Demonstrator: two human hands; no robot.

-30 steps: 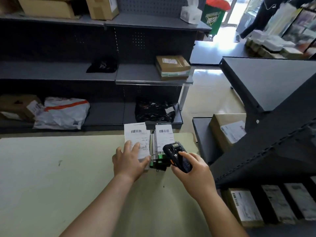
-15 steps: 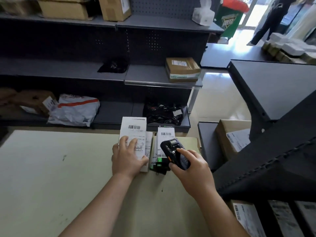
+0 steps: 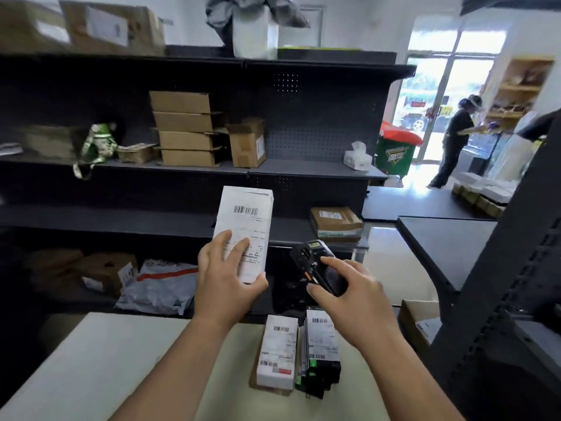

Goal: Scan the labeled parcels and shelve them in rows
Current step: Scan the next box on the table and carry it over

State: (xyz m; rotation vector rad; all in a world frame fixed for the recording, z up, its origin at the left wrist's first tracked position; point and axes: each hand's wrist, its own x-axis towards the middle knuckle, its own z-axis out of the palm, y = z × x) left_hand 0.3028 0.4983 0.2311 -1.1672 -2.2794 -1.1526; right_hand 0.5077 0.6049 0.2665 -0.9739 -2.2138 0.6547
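Note:
My left hand (image 3: 226,275) grips a white labeled parcel (image 3: 247,220) by its lower end and holds it upright in the air, barcode label facing me. Just to its right, my right hand (image 3: 355,294) holds a black handheld scanner (image 3: 315,264), with the forefinger on its keys. Below both hands, two more labeled parcels lie side by side on the pale table (image 3: 100,360): a white one (image 3: 277,352) and a dark one with green marks (image 3: 321,350).
A dark shelf rack (image 3: 303,171) stands behind the table with stacked cardboard boxes (image 3: 186,129), a brown parcel (image 3: 335,223) and a white mailer bag (image 3: 161,285). A second dark rack (image 3: 498,299) rises at the right. A person stands by the far doorway.
My left hand has lifted the white parcel off the table into the air. My right hand rose with the scanner beside it. The view tilted up toward the shelves.

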